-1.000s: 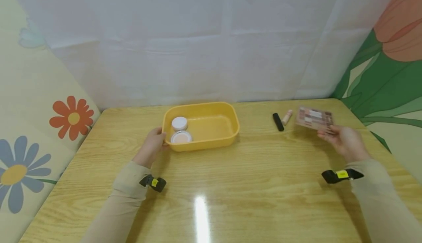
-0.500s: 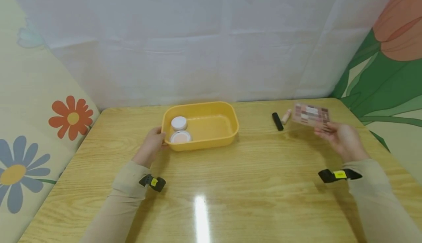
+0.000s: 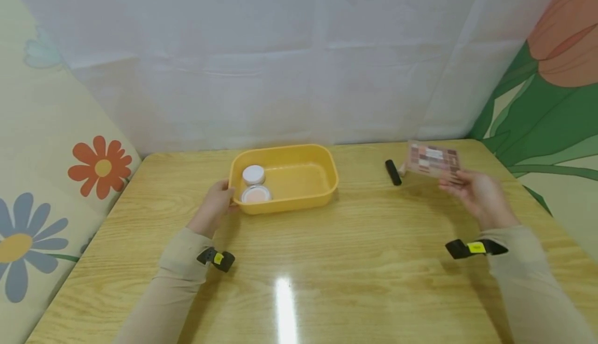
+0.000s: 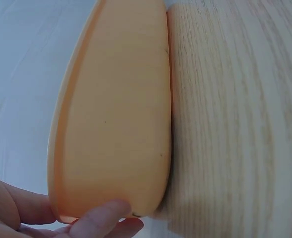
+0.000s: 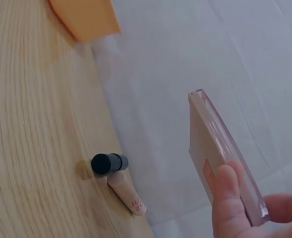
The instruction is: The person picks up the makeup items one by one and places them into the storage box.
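Your right hand has the palette pinched by one end, up off the table near the black tube, so a loose pinch could drop it. Your left hand grips the bin; a tug might slide the pots.

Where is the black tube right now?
In the head view, the black tube lies on the table, right of the yellow bin and beside the pale tube, left of the palette in the right hand.
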### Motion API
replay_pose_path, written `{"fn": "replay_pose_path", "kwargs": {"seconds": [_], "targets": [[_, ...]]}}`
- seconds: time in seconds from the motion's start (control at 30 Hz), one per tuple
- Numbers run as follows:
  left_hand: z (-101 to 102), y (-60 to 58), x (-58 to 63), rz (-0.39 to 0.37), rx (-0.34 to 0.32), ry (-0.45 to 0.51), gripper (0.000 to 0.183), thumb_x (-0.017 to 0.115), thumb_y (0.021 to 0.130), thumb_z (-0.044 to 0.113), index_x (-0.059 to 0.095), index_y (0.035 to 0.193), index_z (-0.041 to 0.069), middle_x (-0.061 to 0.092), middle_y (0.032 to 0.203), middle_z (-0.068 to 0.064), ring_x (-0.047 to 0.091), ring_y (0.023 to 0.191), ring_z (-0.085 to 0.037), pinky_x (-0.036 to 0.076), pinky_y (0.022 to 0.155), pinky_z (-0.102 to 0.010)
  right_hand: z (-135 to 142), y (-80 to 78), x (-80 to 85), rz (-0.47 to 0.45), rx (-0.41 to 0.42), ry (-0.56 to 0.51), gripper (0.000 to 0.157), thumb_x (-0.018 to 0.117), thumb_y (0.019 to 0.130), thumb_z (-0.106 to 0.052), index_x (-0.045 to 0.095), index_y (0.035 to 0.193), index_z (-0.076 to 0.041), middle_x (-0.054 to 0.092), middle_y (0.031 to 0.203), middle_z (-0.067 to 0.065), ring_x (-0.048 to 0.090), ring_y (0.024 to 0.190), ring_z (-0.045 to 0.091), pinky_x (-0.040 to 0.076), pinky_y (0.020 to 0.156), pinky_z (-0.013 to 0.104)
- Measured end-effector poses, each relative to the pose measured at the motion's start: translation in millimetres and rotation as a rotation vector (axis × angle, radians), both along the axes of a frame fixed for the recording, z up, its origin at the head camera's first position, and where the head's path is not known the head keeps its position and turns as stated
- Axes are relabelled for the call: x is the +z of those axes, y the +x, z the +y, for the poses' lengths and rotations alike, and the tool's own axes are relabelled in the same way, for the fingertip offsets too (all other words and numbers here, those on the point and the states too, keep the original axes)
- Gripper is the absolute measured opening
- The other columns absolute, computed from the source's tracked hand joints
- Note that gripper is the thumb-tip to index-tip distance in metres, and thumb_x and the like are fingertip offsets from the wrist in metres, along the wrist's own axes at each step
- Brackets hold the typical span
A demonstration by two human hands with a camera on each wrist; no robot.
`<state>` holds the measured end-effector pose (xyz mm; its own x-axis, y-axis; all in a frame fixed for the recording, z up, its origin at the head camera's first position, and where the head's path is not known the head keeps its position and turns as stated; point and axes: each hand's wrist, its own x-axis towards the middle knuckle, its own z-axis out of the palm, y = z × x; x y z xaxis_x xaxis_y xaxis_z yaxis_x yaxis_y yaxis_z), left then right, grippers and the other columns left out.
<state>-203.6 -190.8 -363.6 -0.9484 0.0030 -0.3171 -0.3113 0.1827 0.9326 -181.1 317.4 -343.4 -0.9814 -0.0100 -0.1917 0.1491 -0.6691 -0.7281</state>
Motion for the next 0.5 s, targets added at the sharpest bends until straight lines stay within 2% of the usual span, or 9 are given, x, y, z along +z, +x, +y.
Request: {"fn": "replay_pose_path", "kwargs": {"seconds": [0.1,0.33,0.5], "targets": [[0.0,0.5,0.3,-0.003,0.000,0.001,0.049,0.025,0.105,0.005,0.013,0.149,-0.013,0.027,0.149,-0.031,0.034,0.133,-0.040,0.038,0.107,-0.048,-3.6,-0.6,0.1,0.008,0.011,0.000,0.013,0.031,0.103,0.002,0.038,0.113,0.004,0.064,0.086,0.019,0.068,0.077,0.031,0.059,0.070,0.039],[-0.3,0.2,0.2,-0.012,-0.001,0.000,0.049,0.025,0.105,0.006,0.013,0.149,-0.012,0.026,0.150,-0.030,0.034,0.132,-0.039,0.038,0.107,-0.048,-10.2,-1.3,0.2,0.028,0.026,-0.025,0.024,0.032,0.102,0.004,0.055,0.094,0.003,0.065,0.087,0.021,0.068,0.077,0.032,0.059,0.069,0.039],[0.7,1.8,2.6,-0.010,-0.006,-0.009,0.049,0.025,0.105,0.007,0.012,0.149,-0.012,0.026,0.149,-0.030,0.034,0.132,-0.039,0.038,0.107,-0.049,-13.8,-1.2,1.1,0.049,0.032,-0.018,0.028,0.032,0.102,0.004,0.058,0.092,0.002,0.064,0.085,0.022,0.067,0.075,0.033,0.059,0.067,0.038]]}}
